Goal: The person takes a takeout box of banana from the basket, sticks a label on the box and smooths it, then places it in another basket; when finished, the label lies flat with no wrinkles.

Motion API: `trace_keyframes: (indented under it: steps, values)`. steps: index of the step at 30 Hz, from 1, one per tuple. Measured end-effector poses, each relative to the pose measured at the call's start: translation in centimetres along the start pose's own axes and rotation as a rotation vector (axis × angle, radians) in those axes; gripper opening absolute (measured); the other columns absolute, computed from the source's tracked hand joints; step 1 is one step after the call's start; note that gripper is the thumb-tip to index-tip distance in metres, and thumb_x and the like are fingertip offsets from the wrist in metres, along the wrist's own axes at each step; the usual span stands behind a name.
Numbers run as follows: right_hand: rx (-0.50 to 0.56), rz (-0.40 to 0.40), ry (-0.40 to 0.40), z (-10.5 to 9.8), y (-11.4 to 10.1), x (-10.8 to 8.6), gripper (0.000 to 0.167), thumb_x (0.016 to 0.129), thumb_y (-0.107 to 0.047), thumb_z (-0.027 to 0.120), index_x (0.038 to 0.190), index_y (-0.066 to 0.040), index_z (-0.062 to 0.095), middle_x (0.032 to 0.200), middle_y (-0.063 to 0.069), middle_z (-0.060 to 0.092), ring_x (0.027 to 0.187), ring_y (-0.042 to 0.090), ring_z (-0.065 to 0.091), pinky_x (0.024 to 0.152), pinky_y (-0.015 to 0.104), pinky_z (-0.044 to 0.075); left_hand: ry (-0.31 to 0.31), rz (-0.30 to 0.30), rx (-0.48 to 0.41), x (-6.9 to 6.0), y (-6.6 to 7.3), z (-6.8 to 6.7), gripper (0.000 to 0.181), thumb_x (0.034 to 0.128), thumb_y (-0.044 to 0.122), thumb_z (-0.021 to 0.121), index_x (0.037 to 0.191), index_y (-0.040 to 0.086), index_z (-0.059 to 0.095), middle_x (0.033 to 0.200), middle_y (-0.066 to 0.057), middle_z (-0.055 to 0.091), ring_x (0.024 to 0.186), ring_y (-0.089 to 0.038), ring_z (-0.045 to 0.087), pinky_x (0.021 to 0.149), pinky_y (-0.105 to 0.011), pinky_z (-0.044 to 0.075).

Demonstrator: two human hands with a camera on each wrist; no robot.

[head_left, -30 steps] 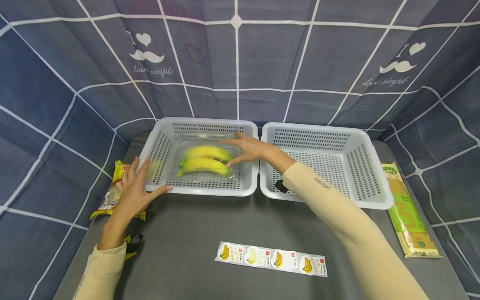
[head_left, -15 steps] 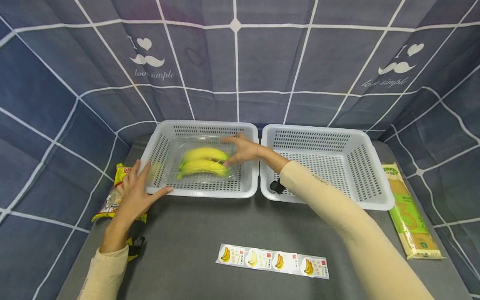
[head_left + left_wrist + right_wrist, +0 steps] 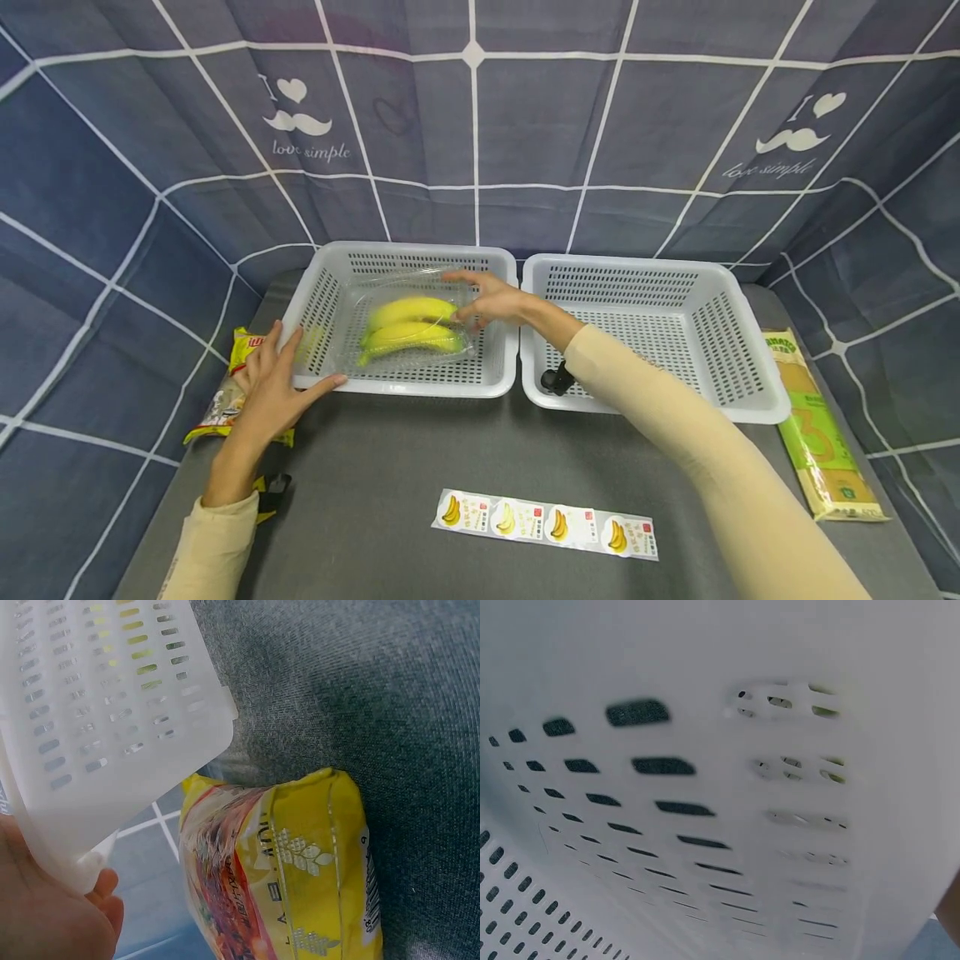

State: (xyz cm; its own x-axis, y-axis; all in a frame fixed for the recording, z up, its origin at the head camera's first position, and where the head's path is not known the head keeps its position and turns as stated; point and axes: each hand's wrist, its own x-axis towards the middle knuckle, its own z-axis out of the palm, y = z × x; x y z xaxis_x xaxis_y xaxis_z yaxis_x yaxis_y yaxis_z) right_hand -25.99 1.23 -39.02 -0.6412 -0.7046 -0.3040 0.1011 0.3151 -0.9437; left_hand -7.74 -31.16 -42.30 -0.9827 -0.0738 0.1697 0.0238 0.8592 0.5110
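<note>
Two yellow bananas [image 3: 414,337] lie inside a clear plastic pack [image 3: 360,308] in the left white basket [image 3: 420,388]. My right hand [image 3: 491,300] reaches over the basket's right side and holds the right end of the pack, its fingers spread over it. My left hand [image 3: 270,385] grips the front left corner of this basket, thumb along the front rim and fingers over the left rim. In the left wrist view, part of the left hand [image 3: 52,915] shows against the rim. The right wrist view shows mostly a slotted basket wall [image 3: 667,825]; the fingers are hidden.
A second white basket [image 3: 720,407] stands right beside the first, under the right forearm. A yellow snack bag [image 3: 225,404] lies left of the baskets. A green noodle pack [image 3: 821,433] is at the far right. A banana sticker strip [image 3: 545,525] lies in front.
My right thumb has drawn in, and the right hand has closed on the pack's end. The banana pack has turned slightly. My left hand keeps its place on the basket.
</note>
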Motion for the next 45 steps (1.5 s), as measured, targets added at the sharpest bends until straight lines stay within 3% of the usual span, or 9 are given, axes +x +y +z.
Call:
trace_keyframes:
  steps: [9,20,31,39,45]
  values:
    - [0.016,-0.014,0.038,-0.1,-0.2,-0.4,0.083,0.086,0.009,0.061,0.155,-0.024,0.028,0.164,0.008,0.01,0.075,0.017,0.057,0.082,0.042,0.058,0.0,-0.005,-0.001,-0.1,-0.1,0.1,0.102,0.0777,0.055,0.076,0.152,0.001,0.03,0.163,-0.022,0.005,0.133,-0.056,0.013,0.093,-0.068,0.009]
    - [0.088,-0.061,0.105,-0.9,-2.6,-3.4,0.081,0.087,0.008,0.058,0.156,-0.024,0.028,0.159,0.015,0.008,0.111,0.03,0.052,0.087,0.046,0.056,0.016,0.003,0.009,0.0,-0.2,0.1,0.101,0.0775,0.055,0.075,0.151,0.002,0.032,0.163,-0.021,0.005,0.133,-0.057,0.014,0.092,-0.069,0.01]
    - [0.069,-0.078,0.121,-1.2,-3.3,-6.8,0.078,0.089,0.003,0.058,0.155,-0.027,0.03,0.158,0.015,0.012,0.099,0.025,0.058,0.088,0.045,0.056,0.005,-0.009,0.012,-0.1,-0.2,0.1,0.101,0.0785,0.057,0.074,0.151,0.001,0.031,0.163,-0.021,0.003,0.135,-0.058,0.012,0.093,-0.07,0.008]
    - [0.06,-0.135,0.131,-1.1,-3.1,-10.4,0.08,0.087,0.006,0.056,0.155,-0.023,0.028,0.152,0.014,0.02,0.086,0.019,0.059,0.073,0.033,0.057,0.01,0.005,0.005,-0.1,-0.3,0.0,0.099,0.0798,0.054,0.073,0.15,-0.002,0.032,0.162,-0.023,0.005,0.133,-0.058,0.013,0.092,-0.068,0.008]
    - [0.029,-0.175,0.123,-0.8,-2.0,-12.5,0.078,0.087,0.006,0.055,0.156,-0.02,0.028,0.154,0.018,0.019,0.084,0.022,0.058,0.071,0.034,0.056,0.013,0.006,0.005,-0.1,-0.4,0.2,0.098,0.0804,0.053,0.073,0.15,-0.001,0.031,0.163,-0.023,0.004,0.133,-0.059,0.013,0.093,-0.07,0.008]
